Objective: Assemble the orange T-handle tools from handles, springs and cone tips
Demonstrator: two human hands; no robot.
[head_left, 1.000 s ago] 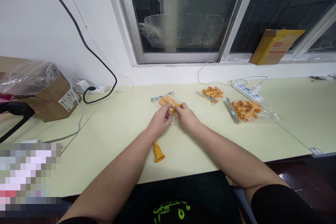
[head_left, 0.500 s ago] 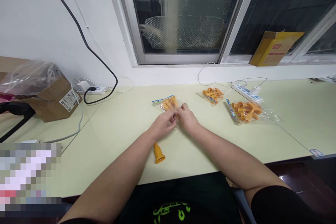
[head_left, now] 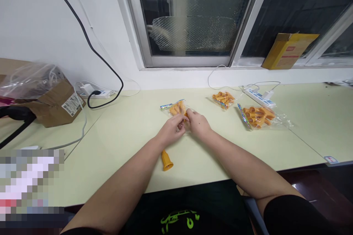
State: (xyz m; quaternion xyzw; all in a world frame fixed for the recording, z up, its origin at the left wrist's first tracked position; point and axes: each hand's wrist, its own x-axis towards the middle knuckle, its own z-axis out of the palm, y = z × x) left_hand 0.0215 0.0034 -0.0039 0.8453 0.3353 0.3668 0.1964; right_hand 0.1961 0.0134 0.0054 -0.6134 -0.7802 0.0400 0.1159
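Close together at the table's middle, my left hand [head_left: 173,128] and my right hand [head_left: 199,124] both grip the near end of a clear plastic bag [head_left: 166,106]. The bag has a colourful header strip at its far side and holds several orange funnel-shaped plastic pieces [head_left: 178,107]. The fingers of both hands are closed, pinching at the bag's opening; their tips partly cover one another. A single loose orange funnel-shaped piece [head_left: 167,161] lies on the table below my left wrist, its wide end toward me.
Two more clear bags of orange pieces, a small one [head_left: 224,99] and a larger one [head_left: 259,116], lie to the right. Behind them sits a power strip [head_left: 258,96] with cables. A cardboard box [head_left: 55,102] stands at left, and a yellow carton [head_left: 289,51] leans on the window.
My right hand has shifted slightly, its fingers curling nearer to my left fingertips, and more of the bagged orange pieces shows. The loose piece and the other bags stay put.
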